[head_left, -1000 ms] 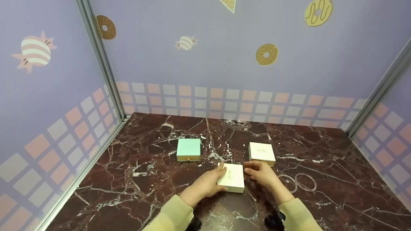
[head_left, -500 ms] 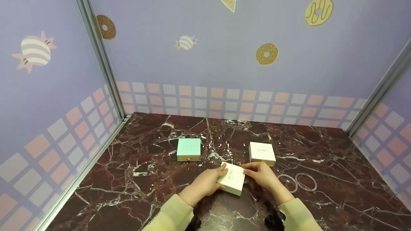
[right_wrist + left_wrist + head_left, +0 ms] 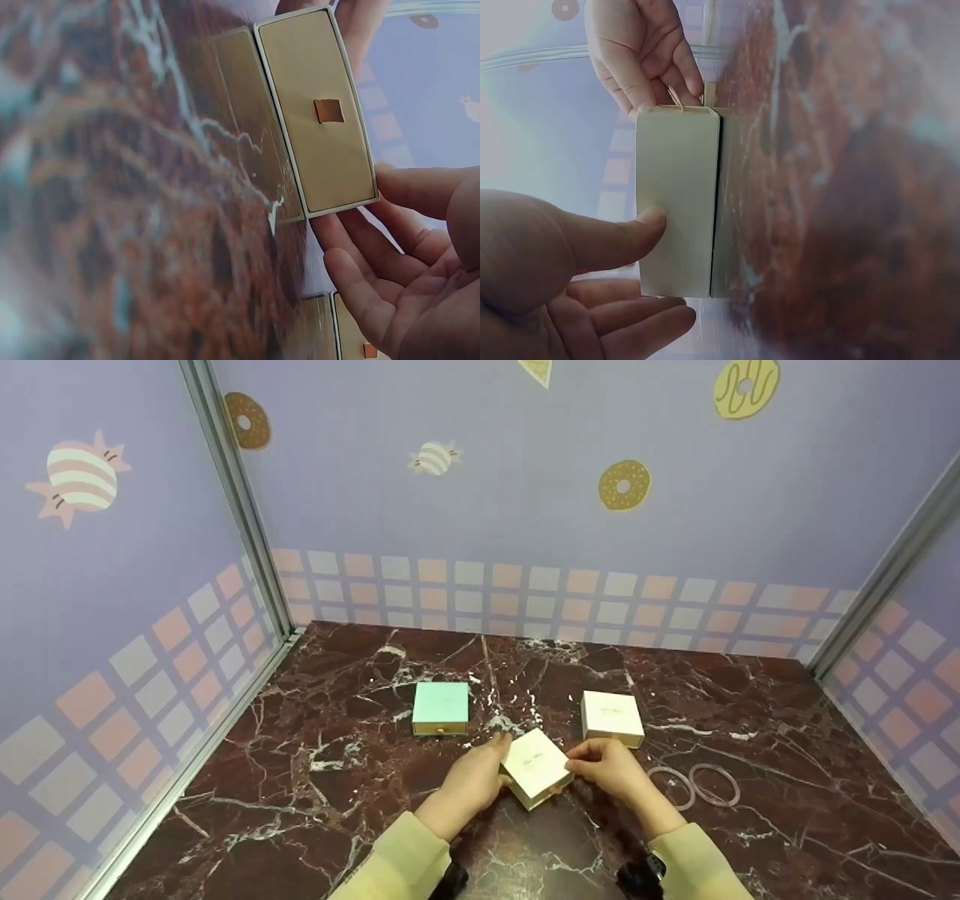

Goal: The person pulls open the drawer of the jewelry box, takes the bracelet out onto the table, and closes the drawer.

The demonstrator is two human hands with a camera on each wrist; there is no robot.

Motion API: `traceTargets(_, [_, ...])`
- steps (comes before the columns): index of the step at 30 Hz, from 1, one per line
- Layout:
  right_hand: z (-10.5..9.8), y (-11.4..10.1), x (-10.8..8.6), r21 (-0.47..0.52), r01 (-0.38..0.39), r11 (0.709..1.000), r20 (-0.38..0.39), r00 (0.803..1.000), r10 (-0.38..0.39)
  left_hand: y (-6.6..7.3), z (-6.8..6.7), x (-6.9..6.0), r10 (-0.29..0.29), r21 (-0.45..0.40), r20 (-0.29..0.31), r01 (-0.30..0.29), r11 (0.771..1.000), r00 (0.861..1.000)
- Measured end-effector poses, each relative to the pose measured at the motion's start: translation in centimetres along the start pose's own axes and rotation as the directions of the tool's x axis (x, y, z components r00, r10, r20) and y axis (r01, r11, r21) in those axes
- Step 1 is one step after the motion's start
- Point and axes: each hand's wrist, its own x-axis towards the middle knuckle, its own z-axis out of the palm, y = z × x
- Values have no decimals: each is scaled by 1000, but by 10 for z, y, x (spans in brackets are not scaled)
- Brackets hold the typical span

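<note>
The box [image 3: 536, 763] is between the two hands, on the table [image 3: 300, 825], with one corner turned toward the person. Its top is cream and bears a small print, too small to read. The tan front, which looks to the lower right in the head view, carries a small orange tab [image 3: 329, 111].

The left hand [image 3: 465, 781] pinches the box at its left corner: the thumb presses on one side, and the other fingers extend by the next side. The right hand [image 3: 611, 766] pinches the right corner — the thumb is at the edge of the tan front, and the other fingers are half bent around the corner. Both arms wear pale yellow sleeves [image 3: 405, 856].

Near the right hand, just beyond it, stands the second box [image 3: 612, 712], also cream above. The green box [image 3: 441, 705] stands farther to the left, beyond the left hand, with its tan front and small knob toward the person. To the right of the right wrist lie two clear rings [image 3: 738, 791], side by side — the nearer one is partly hidden by the arm. The table is dark red marble with white veins, and its surface reflects the box.
</note>
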Motion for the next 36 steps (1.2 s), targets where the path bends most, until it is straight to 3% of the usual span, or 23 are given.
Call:
traceTargets(8, [1, 2, 1, 2, -34, 999, 35, 999, 34, 0, 0, 1, -125, -119, -14, 122, 985, 992])
traceTargets(19, [3, -4, -3, -55, -11, 998, 80, 997, 15, -1, -2, 4, -201, -191, 54, 208, 959, 978])
traceTargets(30, [9, -7, -4, -33, -20, 999, 83, 996, 23, -4, -1, 5, -164, -270, 99, 185, 945, 981])
traceTargets(36, [16, -14, -5, -47, -50, 998, 5, 999, 51, -4, 0, 4, -120, -328, 112, 150, 932, 986])
